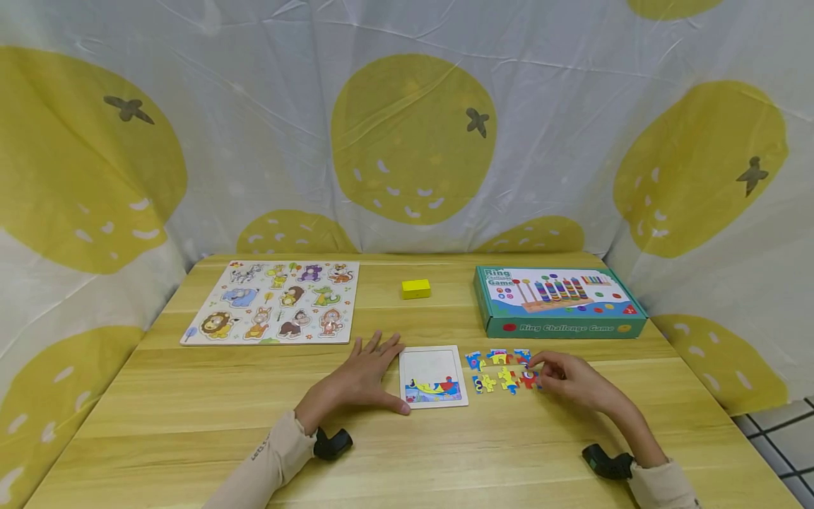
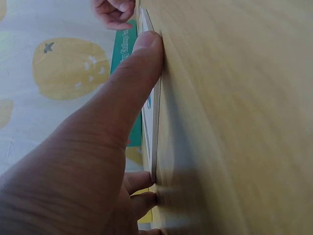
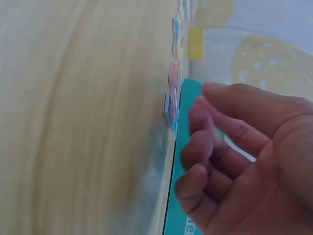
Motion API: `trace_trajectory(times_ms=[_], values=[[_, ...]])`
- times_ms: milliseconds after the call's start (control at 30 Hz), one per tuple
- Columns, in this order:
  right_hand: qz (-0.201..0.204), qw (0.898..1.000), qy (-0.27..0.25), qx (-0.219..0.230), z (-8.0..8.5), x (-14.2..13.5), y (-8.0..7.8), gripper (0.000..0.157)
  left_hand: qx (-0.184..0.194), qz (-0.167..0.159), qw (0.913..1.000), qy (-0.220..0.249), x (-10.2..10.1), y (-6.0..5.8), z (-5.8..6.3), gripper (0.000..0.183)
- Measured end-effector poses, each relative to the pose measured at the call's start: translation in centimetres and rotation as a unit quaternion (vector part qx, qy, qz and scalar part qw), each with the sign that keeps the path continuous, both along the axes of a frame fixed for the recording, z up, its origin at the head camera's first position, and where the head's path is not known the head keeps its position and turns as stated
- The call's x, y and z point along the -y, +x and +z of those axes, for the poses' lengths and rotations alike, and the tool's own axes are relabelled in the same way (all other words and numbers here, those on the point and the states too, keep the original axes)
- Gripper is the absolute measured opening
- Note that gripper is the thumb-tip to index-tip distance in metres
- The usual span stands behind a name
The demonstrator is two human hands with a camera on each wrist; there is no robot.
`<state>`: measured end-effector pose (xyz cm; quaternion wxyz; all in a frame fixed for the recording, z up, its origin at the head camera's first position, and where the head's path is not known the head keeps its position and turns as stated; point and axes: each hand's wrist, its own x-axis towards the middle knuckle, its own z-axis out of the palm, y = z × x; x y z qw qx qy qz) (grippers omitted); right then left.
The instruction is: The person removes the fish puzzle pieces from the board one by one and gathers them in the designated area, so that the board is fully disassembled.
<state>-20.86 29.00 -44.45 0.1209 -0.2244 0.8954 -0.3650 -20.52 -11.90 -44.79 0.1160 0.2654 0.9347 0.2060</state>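
Observation:
My left hand point(image 1: 362, 378) lies with fingers spread at the left side of a small puzzle board point(image 1: 429, 357). Its thumb point(image 2: 146, 41) rests at the board's near edge and its fingertips reach the far left corner. Along the bottom of the board runs a strip of fitted picture pieces point(image 1: 435, 389) in yellow, red and blue; the upper part is bare. Over the right end of several loose jigsaw pieces point(image 1: 507, 376), set out in two rows, my right hand point(image 1: 572, 378) hovers with loosely bent fingers. No piece shows between its thumb and fingers in the right wrist view.
An animal puzzle board point(image 1: 273, 304) lies at the back left. A yellow block point(image 1: 416, 288) sits at the back middle. At the back right is a green Ring Challenge Game box point(image 1: 559, 328), behind the loose pieces. A patterned curtain point(image 1: 547, 141) hangs around the table.

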Motion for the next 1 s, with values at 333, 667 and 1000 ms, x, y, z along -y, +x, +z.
trace_trajectory(times_ms=[333,667,1000], values=[[0.017,0.996,-0.008,-0.091,1.4,5.2,-0.8,0.026,-0.003,0.001,1.0000,0.001,0.3,0.0,-0.3,0.115],[0.124,0.989,-0.017,-0.080,1.4,12.1,-1.3,0.034,0.000,0.003,1.0000,-0.002,0.2,-0.1,-0.5,0.115],[0.177,0.984,-0.026,-0.025,0.7,15.8,-1.9,0.031,-0.006,-0.001,1.0000,-0.005,0.1,-0.2,-0.2,0.115]])
